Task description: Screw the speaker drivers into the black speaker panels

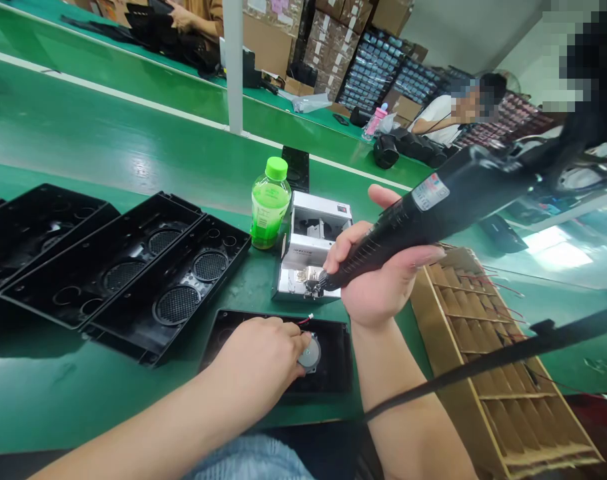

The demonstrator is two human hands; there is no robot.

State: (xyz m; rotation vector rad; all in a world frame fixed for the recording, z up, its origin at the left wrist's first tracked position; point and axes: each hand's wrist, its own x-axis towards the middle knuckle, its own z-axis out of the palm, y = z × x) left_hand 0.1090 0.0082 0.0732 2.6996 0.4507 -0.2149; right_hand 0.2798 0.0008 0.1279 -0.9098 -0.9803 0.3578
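Note:
My left hand (266,350) has its fingers closed on a round silver speaker (312,355) inside a black plastic housing (336,367) in front of me. A red wire with a white plug (310,317) sticks up beside the fingers. My right hand (378,287) is wrapped round a black electric screwdriver (403,230), tilted down to the left. Its tip is at the front of a white and grey screw feeder (303,257), where small brass-coloured bits show. Whether a screw sits on the tip is too small to tell.
More black housings with round grilles (178,303) lie at left. A green-capped bottle (270,207) stands beside the feeder. At right is a divided cardboard box (463,327) with red wires; a black cable (463,370) crosses before it. Other people (440,127) work across the bench.

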